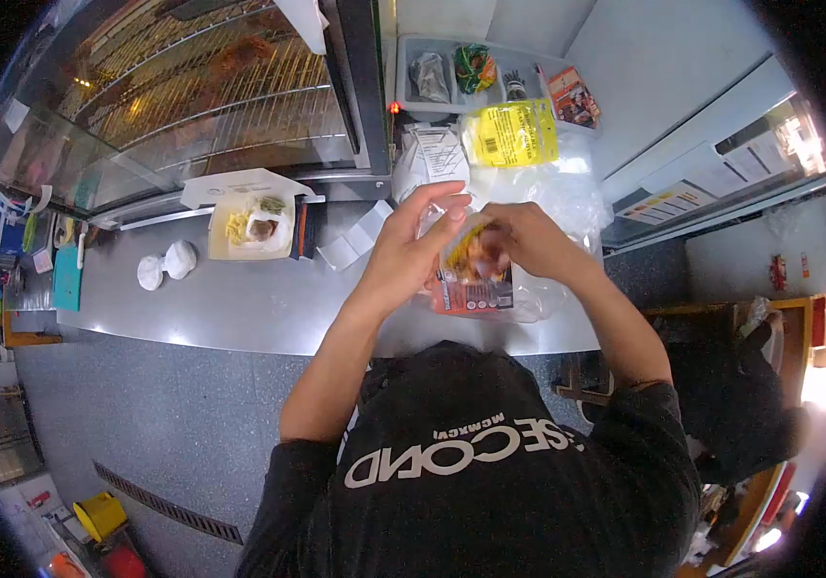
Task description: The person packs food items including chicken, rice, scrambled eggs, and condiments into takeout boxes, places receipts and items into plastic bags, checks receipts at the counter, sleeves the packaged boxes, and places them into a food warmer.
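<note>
A clear plastic bag with a red and black printed packet point(475, 294) inside or beneath it lies at the counter's right part. My left hand point(422, 236) is at the bag's left side, thumb and fingers curved round something I cannot make out. My right hand point(519, 239) reaches over the bag from the right, its fingers bent down and partly blurred; what they hold is hidden. Behind my hands are a yellow printed packet point(511, 133) and a white paper bag with a receipt point(435, 154). An open box of food point(251, 223) stands to the left.
Two white round tubs point(167, 264) and a folded white card point(355, 236) rest on the metal counter point(201, 313). A glass cabinet with wire racks point(220, 87) stands behind at left. A divided grey tray point(427, 48) is at the back. A person in dark clothes point(735, 395) is at right.
</note>
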`<state>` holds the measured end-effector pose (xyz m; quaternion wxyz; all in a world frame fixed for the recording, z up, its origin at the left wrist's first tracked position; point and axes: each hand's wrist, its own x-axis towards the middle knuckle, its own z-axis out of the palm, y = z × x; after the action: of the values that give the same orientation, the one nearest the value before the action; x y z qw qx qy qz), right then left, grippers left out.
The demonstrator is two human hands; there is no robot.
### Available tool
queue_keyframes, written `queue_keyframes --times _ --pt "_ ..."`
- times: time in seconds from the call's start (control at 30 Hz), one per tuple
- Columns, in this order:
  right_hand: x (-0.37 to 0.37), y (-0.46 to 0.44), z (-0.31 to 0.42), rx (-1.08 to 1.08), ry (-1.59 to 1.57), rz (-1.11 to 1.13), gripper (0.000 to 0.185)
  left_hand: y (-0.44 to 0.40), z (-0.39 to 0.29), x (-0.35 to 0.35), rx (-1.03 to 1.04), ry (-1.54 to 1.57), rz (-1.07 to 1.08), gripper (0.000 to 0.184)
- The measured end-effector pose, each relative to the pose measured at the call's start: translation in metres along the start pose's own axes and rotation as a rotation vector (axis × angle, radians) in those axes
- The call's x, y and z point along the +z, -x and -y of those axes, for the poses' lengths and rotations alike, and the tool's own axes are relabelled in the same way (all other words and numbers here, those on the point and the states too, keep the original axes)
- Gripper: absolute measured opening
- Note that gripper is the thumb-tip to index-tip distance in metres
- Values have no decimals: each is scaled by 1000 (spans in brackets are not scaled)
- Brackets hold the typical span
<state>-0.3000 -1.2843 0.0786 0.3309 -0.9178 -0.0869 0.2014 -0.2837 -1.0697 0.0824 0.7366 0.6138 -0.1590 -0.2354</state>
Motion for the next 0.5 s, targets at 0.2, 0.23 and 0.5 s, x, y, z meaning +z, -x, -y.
queue_keyframes --times 0.2,0.23,0.5 --pt "79 -28 -65 -280 -304 21 47 13 -18 24 144 -212 156 35" --pt "90 -29 -82 -312 -535 38 51 16 -16 26 197 -256 171 33" --pt "35 34 -35 78 647 413 70 11 -4 -15 83 -173 -124 22"
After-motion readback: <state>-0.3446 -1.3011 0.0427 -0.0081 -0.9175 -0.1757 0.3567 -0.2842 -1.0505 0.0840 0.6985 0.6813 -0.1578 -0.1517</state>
